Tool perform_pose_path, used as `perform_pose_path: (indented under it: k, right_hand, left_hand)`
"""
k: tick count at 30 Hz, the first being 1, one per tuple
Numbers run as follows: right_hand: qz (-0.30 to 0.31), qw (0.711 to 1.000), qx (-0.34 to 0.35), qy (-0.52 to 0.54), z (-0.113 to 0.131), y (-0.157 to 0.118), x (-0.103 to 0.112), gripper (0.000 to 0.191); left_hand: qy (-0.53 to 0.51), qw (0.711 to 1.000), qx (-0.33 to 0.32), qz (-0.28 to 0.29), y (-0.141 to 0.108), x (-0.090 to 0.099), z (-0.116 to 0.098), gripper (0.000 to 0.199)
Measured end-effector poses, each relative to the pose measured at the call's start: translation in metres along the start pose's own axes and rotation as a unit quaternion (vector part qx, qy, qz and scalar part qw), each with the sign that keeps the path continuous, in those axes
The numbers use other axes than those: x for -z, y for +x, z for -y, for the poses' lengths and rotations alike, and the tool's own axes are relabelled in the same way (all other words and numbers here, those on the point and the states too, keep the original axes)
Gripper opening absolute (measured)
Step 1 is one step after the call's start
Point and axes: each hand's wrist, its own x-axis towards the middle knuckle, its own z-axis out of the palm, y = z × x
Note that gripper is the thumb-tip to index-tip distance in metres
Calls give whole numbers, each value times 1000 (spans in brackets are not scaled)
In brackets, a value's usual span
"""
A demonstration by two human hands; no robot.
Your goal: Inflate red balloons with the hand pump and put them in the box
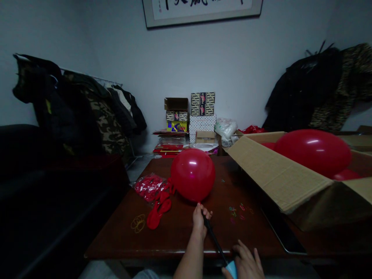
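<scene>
An inflated red balloon (193, 175) rests over the middle of the brown table, its neck pointing toward me. Pinched around that neck and the tip of a black hose (214, 238) is my left hand (200, 219). The hose runs down to a light blue pump (231, 269) at the bottom edge. My right hand (247, 261) lies over the pump, its fingers partly spread and its thumb at the pump's left side. Left of the balloon are loose uninflated red balloons (158, 211) and a clear bag of red balloons (149, 186).
Yellow rings (138, 223) lie at the left, small coloured bands (241, 207) at the right. An open cardboard box (279, 170) holds inflated red balloons (314, 151). Beside it lies a dark flat device (283, 230). Stacked boxes (202, 124) stand behind the table.
</scene>
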Motion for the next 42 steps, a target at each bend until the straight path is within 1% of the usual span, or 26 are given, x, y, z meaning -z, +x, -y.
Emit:
perform_pose_path:
  k: [3, 6, 11, 14, 19, 22, 25, 29, 35, 38, 40, 42]
  right_hand:
    - [18, 999, 8, 33, 11, 17, 16, 47]
    - [6, 999, 2, 37, 24, 37, 26, 45]
    - [-17, 999, -7, 36, 44, 68, 28, 44]
    - [-24, 999, -3, 33, 48, 76, 26, 44]
    - [-35, 999, -8, 31, 41, 72, 22, 43]
    - [-37, 999, -8, 29, 39, 68, 21, 43]
    - [-34, 999, -6, 31, 37, 64, 22, 41]
    - [-36, 999, -2, 39, 30, 53, 21, 39]
    - [-41, 998, -5, 48, 17, 34, 19, 38]
    - [-53, 998, -18, 38, 9, 34, 21, 41]
    - [-63, 997, -40, 27, 4, 40, 26, 45]
    - [-59, 996, -63, 16, 1, 49, 32, 49]
  left_hand:
    - [-1, 1000, -5, -5, 2, 0, 1, 40]
    - [-6, 1000, -8, -5, 3, 0, 1, 39]
    - [-14, 1000, -3, -10, 4, 0, -1, 40]
    - [-17, 1000, -3, -10, 7, 2, -2, 40]
    - [-19, 1000, -19, -8, 9, 1, 3, 38]
    - [-28, 999, -38, -14, 7, -2, 5, 37]
    - [-29, 998, -42, -27, 7, -3, 5, 34]
    - [-29, 998, -34, -42, 10, -1, 1, 31]
    - [-14, 999, -40, -31, 14, 0, -3, 31]
    - [-4, 997, -62, -38, 15, 1, -9, 34]
    - [12, 997, -68, -45, 14, 2, -15, 35]
    - [32, 995, -78, -52, 13, 3, -22, 36]
